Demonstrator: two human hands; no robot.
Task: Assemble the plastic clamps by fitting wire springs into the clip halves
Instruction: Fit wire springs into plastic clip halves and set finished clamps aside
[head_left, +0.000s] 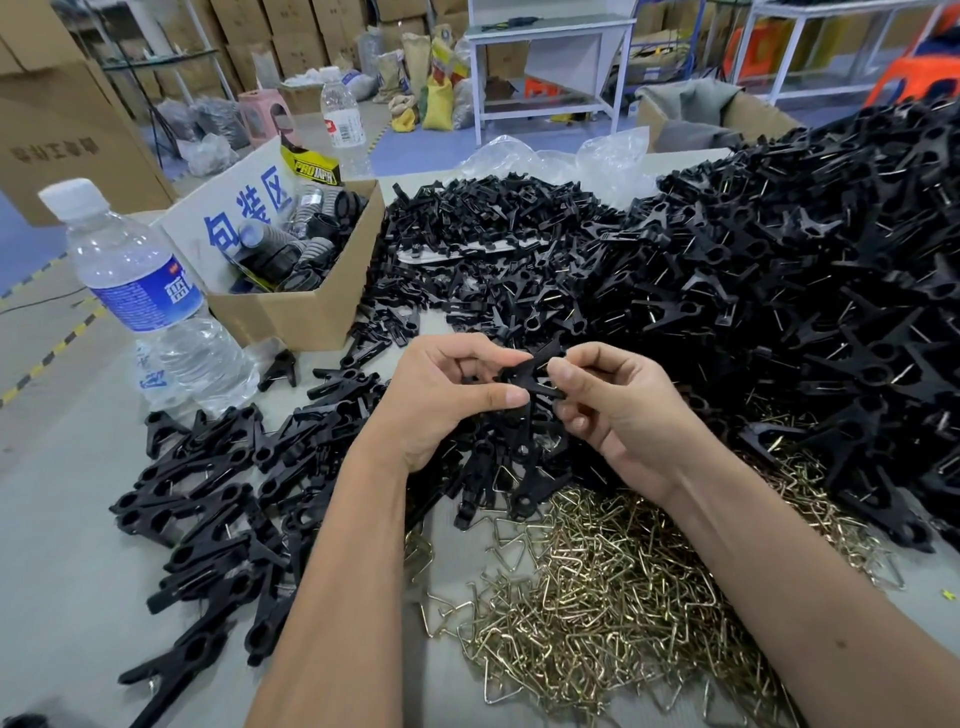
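Nearest on the bench (62, 519), brass wire springs (587, 597) lie heaped below both wrists. Above them left hand (441, 400) and right hand (613, 410) each pinch one black clamp (524, 376), fingers curled tight; better to brace the halves square while seating the spring. Beyond, finished clamps (805, 291) pile high.

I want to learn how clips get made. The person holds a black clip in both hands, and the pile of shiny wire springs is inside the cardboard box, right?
Not quite. The head view shows the wire springs lying loose on the table, close in front of the person, not inside the cardboard box, which holds dark round parts. The rest is right: the left hand and right hand both hold a black clip.
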